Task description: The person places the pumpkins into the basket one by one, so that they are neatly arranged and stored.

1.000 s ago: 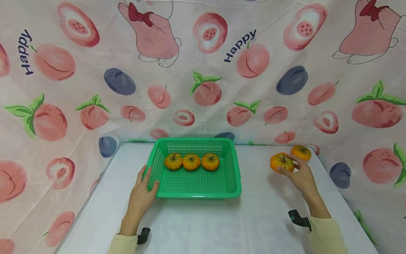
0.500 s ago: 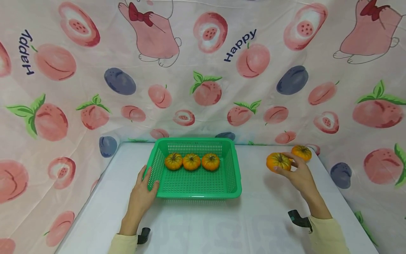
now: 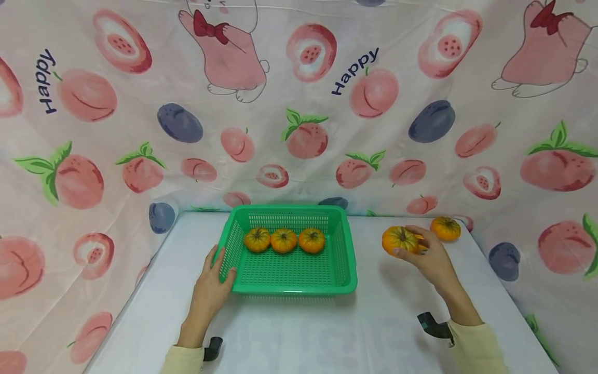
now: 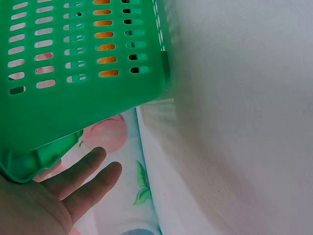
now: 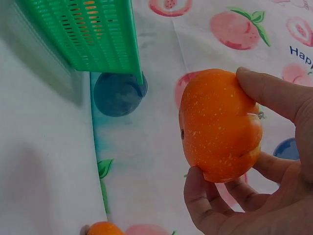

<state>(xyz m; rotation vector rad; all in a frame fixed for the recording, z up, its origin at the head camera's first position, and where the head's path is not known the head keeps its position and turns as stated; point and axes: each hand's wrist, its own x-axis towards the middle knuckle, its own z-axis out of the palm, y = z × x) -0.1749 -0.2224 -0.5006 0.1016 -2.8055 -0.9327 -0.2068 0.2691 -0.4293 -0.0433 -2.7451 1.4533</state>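
On the right of the head view, my right hand (image 3: 431, 259) holds a small orange pumpkin (image 3: 400, 240) with green streaks, above the table. In the right wrist view, thumb and fingertips pinch the orange pumpkin (image 5: 220, 125) from opposite sides. My left hand (image 3: 211, 291) rests at the left side of a green plastic basket (image 3: 294, 289), its thumb over the near-left rim. The left wrist view has two straight fingers (image 4: 93, 193) below the basket rim; the other fingers are mostly hidden. Three small pumpkins (image 3: 283, 241) sit in a row inside the basket.
Another small pumpkin (image 3: 446, 228) lies at the table's back right corner, behind the right hand. A white table (image 3: 299, 332) bears the basket. Fruit-printed cloth (image 3: 261, 130) hangs behind and at both sides.
My right hand has moved left with the pumpkin, away from the one at the back right corner. The left hand stays at the basket. The head view has tilted up slightly.
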